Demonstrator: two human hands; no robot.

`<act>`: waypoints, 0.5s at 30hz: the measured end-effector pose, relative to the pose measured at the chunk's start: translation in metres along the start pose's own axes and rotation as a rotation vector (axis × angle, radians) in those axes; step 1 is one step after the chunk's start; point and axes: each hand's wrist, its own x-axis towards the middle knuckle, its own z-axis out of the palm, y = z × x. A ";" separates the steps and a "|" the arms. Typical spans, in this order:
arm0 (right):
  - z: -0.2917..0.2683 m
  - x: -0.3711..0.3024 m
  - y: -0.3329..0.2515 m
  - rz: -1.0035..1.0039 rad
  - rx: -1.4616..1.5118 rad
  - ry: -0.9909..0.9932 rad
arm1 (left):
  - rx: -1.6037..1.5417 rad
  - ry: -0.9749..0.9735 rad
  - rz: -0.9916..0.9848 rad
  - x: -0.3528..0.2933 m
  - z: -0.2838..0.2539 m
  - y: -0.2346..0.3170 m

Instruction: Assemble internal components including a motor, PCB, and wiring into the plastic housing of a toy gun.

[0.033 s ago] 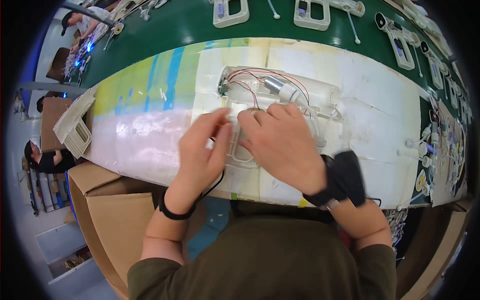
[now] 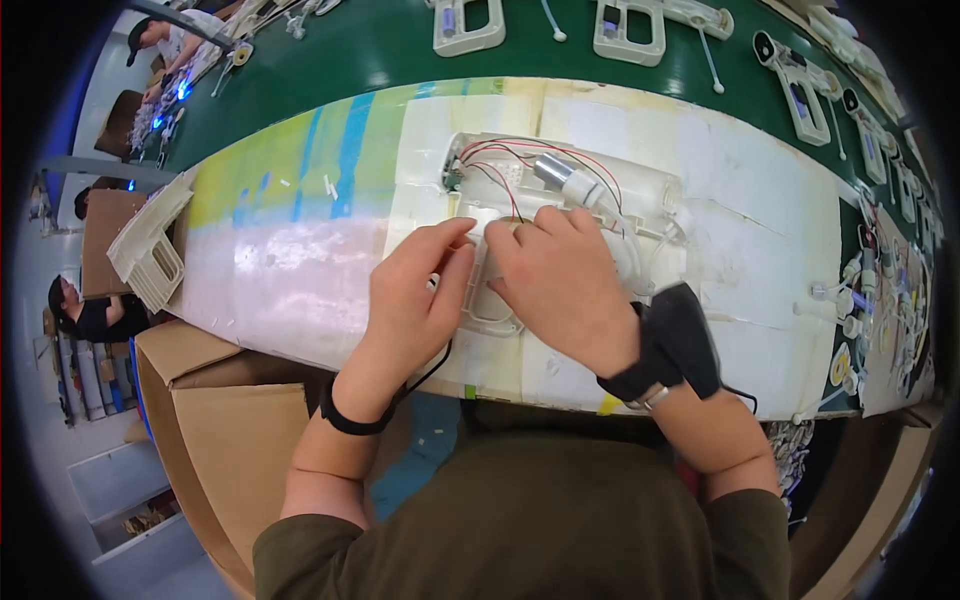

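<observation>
A white plastic gun-shaped half shell (image 2: 650,187) lies open side up, its handle loop toward me. Inside it are a silver motor (image 2: 549,170), red and black wires (image 2: 508,182), a small green circuit board (image 2: 452,180) and a clear tube (image 2: 628,240). My left hand (image 2: 422,285) is closed at the left edge of the shell beside the handle, thumb and forefinger nearly meeting. Over the shell's middle, my right hand (image 2: 568,285) has its fingers bent and pressed together where the wires run down. Whatever is under its fingertips is hidden.
White board (image 2: 760,300) covers the green bench (image 2: 370,60). Another pale shell (image 2: 150,250) rests at its left end, above an open cardboard box (image 2: 240,440). Several similar guns (image 2: 630,45) lie beyond and at right. Other people (image 2: 95,310) sit to the left.
Both hands shift only slightly at the shell, and the black band on my right wrist turns a little. The whole view moves slightly.
</observation>
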 end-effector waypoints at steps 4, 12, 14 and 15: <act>-0.002 0.006 0.005 0.206 0.294 0.033 | -0.166 -0.007 -0.110 -0.004 -0.001 -0.008; -0.020 0.011 0.012 0.416 1.110 -0.061 | -0.489 -0.080 -0.366 0.013 -0.015 -0.002; -0.019 0.020 0.020 -0.044 0.368 0.168 | -0.549 -0.101 -0.378 0.016 -0.018 -0.001; -0.013 0.026 0.024 -0.043 0.365 0.171 | -0.611 -0.131 -0.383 0.019 -0.020 0.000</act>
